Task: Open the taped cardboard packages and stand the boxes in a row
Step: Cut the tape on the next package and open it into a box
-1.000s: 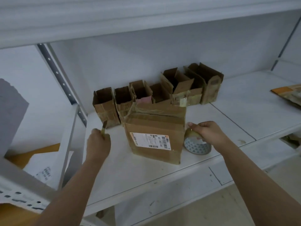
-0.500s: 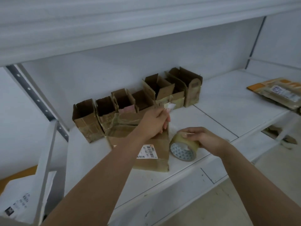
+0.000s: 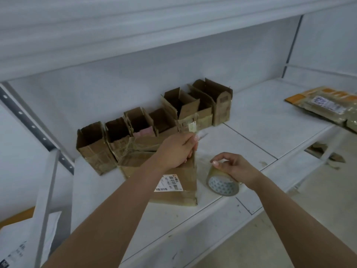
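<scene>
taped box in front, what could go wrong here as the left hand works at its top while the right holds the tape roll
1. The left hand grips only the top right corner of the taped box; nothing steadies its base, so a hard pull could tip it or slide it.
2. The box stands just in front of the row of opened boxes, so a jolt might knock some over.
3. The tape roll stands on edge near the shelf front; if the right hand lets go, it may roll off.

Brown cardboard boxes [image 3: 154, 120] stand against a pale grey-white wall [image 3: 135, 74] on a white shelf [image 3: 260, 120]. The nearest brown package [image 3: 179, 196] carries a white label [image 3: 167, 183] printed with black barcodes. A roll of clear tape [image 3: 222, 183] shows a white core patterned with blue-grey dots. Orange-edged packets [image 3: 320, 105] lie at far right.
</scene>
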{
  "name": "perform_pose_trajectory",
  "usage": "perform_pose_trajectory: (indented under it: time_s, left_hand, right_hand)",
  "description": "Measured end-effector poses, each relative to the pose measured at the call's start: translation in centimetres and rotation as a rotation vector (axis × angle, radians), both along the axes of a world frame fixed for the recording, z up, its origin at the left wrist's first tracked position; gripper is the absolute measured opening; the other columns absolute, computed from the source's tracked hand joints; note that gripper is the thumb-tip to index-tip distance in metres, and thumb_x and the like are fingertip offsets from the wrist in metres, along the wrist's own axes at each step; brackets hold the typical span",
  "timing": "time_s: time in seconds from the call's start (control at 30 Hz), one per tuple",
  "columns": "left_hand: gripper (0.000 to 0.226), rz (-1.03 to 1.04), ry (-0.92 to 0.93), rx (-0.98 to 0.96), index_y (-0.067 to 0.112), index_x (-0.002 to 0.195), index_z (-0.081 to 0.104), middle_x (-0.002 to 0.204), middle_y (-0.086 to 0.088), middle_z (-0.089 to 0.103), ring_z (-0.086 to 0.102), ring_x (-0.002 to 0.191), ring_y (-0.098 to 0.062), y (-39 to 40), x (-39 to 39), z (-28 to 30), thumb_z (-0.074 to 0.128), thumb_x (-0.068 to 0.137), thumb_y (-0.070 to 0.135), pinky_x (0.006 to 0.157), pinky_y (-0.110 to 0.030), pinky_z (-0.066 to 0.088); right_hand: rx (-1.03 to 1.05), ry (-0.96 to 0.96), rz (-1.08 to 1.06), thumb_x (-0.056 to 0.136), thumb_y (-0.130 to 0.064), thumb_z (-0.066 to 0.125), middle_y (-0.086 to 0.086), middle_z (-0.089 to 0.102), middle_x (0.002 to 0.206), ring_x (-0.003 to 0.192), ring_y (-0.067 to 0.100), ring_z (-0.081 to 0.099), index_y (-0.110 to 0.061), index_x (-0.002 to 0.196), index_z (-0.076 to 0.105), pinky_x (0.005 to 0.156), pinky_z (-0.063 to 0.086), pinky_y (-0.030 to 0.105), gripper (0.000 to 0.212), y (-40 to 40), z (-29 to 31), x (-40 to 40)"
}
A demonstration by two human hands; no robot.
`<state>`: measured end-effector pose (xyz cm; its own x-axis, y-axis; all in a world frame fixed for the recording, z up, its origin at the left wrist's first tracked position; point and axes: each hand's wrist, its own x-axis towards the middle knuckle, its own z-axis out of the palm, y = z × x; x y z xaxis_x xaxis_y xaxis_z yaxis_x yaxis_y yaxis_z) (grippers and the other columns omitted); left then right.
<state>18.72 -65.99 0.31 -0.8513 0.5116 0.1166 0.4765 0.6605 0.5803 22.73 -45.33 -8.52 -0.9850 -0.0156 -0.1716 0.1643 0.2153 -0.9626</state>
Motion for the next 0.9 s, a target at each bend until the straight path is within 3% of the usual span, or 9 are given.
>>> perform_pose_trajectory:
  time_s: [0.13, 0.23, 0.33, 0.5, 0.6, 0.67, 0.73, 0.8, 0.9]
  left_hand:
    - [0.038, -0.079, -0.033, -0.339, 0.025, 0.073, 0.058, 0.077, -0.005, 0.067, 0.059, 0.062, -0.013, 1.0, 0.2, 2.4, 0.038, 0.103, 0.036, 0.072, -0.035, 0.047]
    - [0.037, -0.131, -0.093, -0.572, 0.019, 0.079, 0.06, 0.078, -0.005, 0.066, 0.061, 0.06, -0.015, 2.6, 0.0, 4.0, 0.038, 0.104, 0.035, 0.064, -0.03, 0.045]
    - [0.037, -0.123, -0.113, -0.804, 0.008, 0.096, 0.062, 0.076, -0.006, 0.062, 0.062, 0.058, -0.018, 4.6, -0.2, 4.7, 0.036, 0.105, 0.034, 0.059, -0.029, 0.045]
    - [0.03, -0.063, 0.032, -1.063, 0.014, 0.072, 0.046, 0.072, -0.002, 0.053, 0.051, 0.056, -0.015, 7.1, 1.2, 4.6, 0.038, 0.1, 0.022, 0.07, -0.029, 0.044]
    - [0.032, -0.045, -0.023, -0.921, 0.009, 0.085, 0.056, 0.073, -0.004, 0.058, 0.058, 0.056, -0.016, 6.1, 0.5, 4.5, 0.037, 0.102, 0.027, 0.065, -0.028, 0.046]
    - [0.037, -0.036, -0.083, -0.664, 0.01, 0.097, 0.061, 0.08, -0.005, 0.062, 0.064, 0.069, -0.02, 4.5, -0.4, 3.9, 0.041, 0.101, 0.04, 0.064, -0.032, 0.049]
    - [0.034, 0.045, 0.022, -0.495, 0.016, 0.1, 0.06, 0.087, 0.0, 0.061, 0.061, 0.083, -0.02, 3.2, -0.7, 2.7, 0.052, 0.094, 0.048, 0.069, -0.033, 0.048]
    - [0.027, 0.196, 0.139, -0.439, 0.018, 0.096, 0.054, 0.09, 0.004, 0.058, 0.058, 0.087, -0.019, 2.8, -0.2, 1.3, 0.063, 0.089, 0.042, 0.069, -0.032, 0.043]
    - [0.021, 0.296, 0.154, -0.361, 0.019, 0.098, 0.049, 0.089, 0.003, 0.053, 0.057, 0.088, -0.022, 3.9, 0.5, 0.1, 0.065, 0.087, 0.028, 0.068, -0.031, 0.04]
  right_hand:
    - [-0.067, 0.005, -0.007, 0.091, -0.022, 0.066, 0.007, 0.069, 0.079, 0.062, 0.015, 0.067, -0.006, 0.094, 0.064, 0.054, 0.05, 0.02, 0.016, 1.2, 1.2, 0.6]
    - [-0.03, 0.025, -0.059, 0.091, -0.018, 0.067, 0.008, 0.066, 0.075, 0.05, 0.009, 0.061, -0.009, 0.084, 0.061, 0.043, 0.042, 0.014, 0.013, 1.2, 2.2, 0.9]
    - [-0.002, 0.059, -0.098, 0.09, -0.016, 0.069, 0.008, 0.063, 0.071, 0.045, 0.006, 0.057, -0.009, 0.08, 0.061, 0.043, 0.041, 0.013, 0.015, 1.2, 2.7, 1.0]
    - [-0.018, 0.137, -0.146, 0.088, -0.017, 0.071, 0.011, 0.064, 0.069, 0.048, 0.011, 0.059, -0.012, 0.072, 0.061, 0.047, 0.043, 0.017, 0.019, 0.6, 2.9, 1.4]
    - [-0.037, 0.11, -0.19, 0.088, -0.018, 0.072, 0.011, 0.065, 0.071, 0.049, 0.012, 0.058, -0.013, 0.07, 0.06, 0.042, 0.038, 0.015, 0.022, 0.3, 2.4, 1.4]
    - [-0.042, 0.079, -0.204, 0.087, -0.019, 0.072, 0.011, 0.065, 0.072, 0.051, 0.013, 0.058, -0.014, 0.07, 0.06, 0.042, 0.037, 0.017, 0.022, 0.2, 1.9, 1.2]
    - [-0.057, 0.054, -0.206, 0.087, -0.02, 0.073, 0.007, 0.064, 0.07, 0.051, 0.013, 0.058, -0.014, 0.071, 0.06, 0.044, 0.037, 0.019, 0.021, 0.0, 1.6, 1.1]
    - [-0.096, 0.022, -0.203, 0.087, -0.019, 0.073, 0.006, 0.063, 0.067, 0.052, 0.014, 0.058, -0.013, 0.071, 0.061, 0.05, 0.042, 0.022, 0.021, -0.4, 1.2, 1.2]
    - [-0.189, -0.072, -0.214, 0.086, -0.014, 0.073, 0.006, 0.063, 0.063, 0.056, 0.018, 0.058, -0.011, 0.07, 0.06, 0.059, 0.047, 0.028, 0.021, -1.2, 0.3, 0.9]
